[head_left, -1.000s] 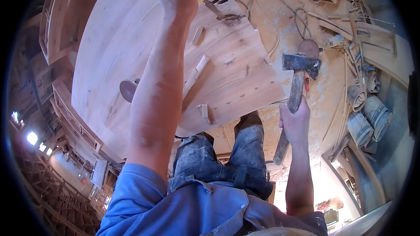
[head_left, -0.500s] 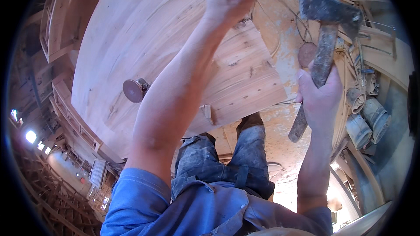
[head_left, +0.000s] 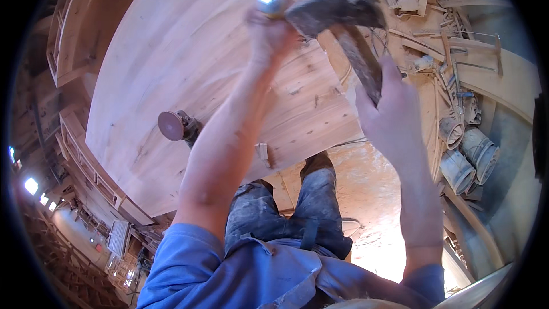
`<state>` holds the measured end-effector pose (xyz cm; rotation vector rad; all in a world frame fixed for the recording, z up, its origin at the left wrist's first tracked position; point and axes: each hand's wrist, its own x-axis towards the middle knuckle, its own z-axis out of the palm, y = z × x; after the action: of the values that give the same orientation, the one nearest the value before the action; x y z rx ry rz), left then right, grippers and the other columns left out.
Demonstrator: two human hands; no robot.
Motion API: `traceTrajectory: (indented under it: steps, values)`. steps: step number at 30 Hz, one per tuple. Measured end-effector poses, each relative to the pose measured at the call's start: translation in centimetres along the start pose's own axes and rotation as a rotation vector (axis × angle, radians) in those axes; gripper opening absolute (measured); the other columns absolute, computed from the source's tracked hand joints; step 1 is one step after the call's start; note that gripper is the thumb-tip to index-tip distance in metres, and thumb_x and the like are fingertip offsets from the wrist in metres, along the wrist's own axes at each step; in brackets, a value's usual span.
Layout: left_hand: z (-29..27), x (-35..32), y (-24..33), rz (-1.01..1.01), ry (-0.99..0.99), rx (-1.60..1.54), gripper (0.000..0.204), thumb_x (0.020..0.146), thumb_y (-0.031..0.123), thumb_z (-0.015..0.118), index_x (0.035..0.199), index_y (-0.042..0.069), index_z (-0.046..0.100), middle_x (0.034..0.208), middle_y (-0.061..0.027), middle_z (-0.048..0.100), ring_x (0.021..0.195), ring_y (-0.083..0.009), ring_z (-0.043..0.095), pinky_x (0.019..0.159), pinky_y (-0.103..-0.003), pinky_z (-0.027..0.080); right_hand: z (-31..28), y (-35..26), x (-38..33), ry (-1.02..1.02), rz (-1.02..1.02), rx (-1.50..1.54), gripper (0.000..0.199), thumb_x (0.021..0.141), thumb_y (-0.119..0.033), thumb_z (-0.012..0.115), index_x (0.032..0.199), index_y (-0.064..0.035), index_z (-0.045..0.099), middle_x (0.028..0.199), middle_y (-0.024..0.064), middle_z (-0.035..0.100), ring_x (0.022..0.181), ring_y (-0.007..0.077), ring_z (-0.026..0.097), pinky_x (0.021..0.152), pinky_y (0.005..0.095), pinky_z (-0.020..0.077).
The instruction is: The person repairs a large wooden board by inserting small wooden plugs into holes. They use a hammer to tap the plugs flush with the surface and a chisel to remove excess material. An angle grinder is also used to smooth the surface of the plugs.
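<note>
My right hand [head_left: 394, 109] is wrapped round the wooden handle of a worn hatchet [head_left: 337, 8]. The hatchet's dark metal head is raised beside my left hand [head_left: 271, 37]. That hand, blurred by motion, is closed round a tool with a shiny, rounded end [head_left: 270, 4]; the rest of it is hidden in the fist, so its kind does not show. Under both hands lies a broad, pale wooden panel [head_left: 148, 51]. A disc sander [head_left: 174, 126] rests on the panel left of my left forearm, its round brown disc showing. Near the panel's close edge sits a small wood block [head_left: 263, 153].
Dusty buckets [head_left: 457, 171] stand at the right among clamps and timber offcuts [head_left: 457, 74]. Curved wooden frames [head_left: 86, 149] line the left side. A cable [head_left: 349, 142] runs by the panel's right edge.
The hatchet has swung left and up, bringing its head next to my left hand. My left hand has shifted slightly left and nearer, and the shiny tool end now shows.
</note>
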<state>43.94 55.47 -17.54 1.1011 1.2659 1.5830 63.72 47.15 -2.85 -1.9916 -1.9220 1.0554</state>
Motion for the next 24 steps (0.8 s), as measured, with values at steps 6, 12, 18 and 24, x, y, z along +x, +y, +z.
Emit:
traceTrajectory:
  steps: [6,12,18,24]
  values:
    - [-3.8,5.5,-0.8,-0.341,0.359,-0.232,0.027,0.077,-0.006,0.07,0.062,0.004,0.051,0.057,-0.0047,0.054,0.044,-0.0177,0.05,0.046,-0.036,0.039,2.8,4.5,-3.4,0.0,0.294,0.33,0.029,0.087,-0.008,0.066,0.113,0.0017,0.056,0.087,0.0186,0.067,0.083,0.0321,0.069,0.075,0.0417,0.0524]
    - [-2.2,6.7,-1.9,-0.397,0.063,-0.16,0.025,0.082,0.007,0.069,0.064,0.01,0.052,0.056,-0.0025,0.051,0.046,-0.0147,0.047,0.045,-0.034,0.035,3.1,5.3,-2.8,-0.066,0.385,0.383,0.035,0.088,-0.007,0.066,0.12,0.0031,0.056,0.089,0.0154,0.068,0.081,0.025,0.069,0.077,0.0381,0.0535]
    - [1.3,7.0,-2.3,-0.536,0.035,0.019,0.027,0.085,0.016,0.069,0.065,0.015,0.05,0.055,0.0013,0.049,0.043,-0.0118,0.044,0.038,-0.03,0.029,2.0,6.0,-1.1,0.017,0.27,0.284,0.04,0.089,-0.007,0.066,0.126,0.0042,0.057,0.09,0.0149,0.069,0.08,0.023,0.069,0.076,0.0351,0.0541]
    - [-0.4,8.7,-9.6,-0.666,-0.068,-0.01,0.032,0.09,0.026,0.069,0.066,0.019,0.049,0.055,0.0052,0.046,0.042,-0.0086,0.04,0.038,-0.029,0.027,-0.1,5.0,2.8,0.066,0.198,0.227,0.043,0.089,-0.008,0.071,0.127,0.0053,0.058,0.095,0.0115,0.071,0.082,0.0167,0.067,0.076,0.0309,0.0531]
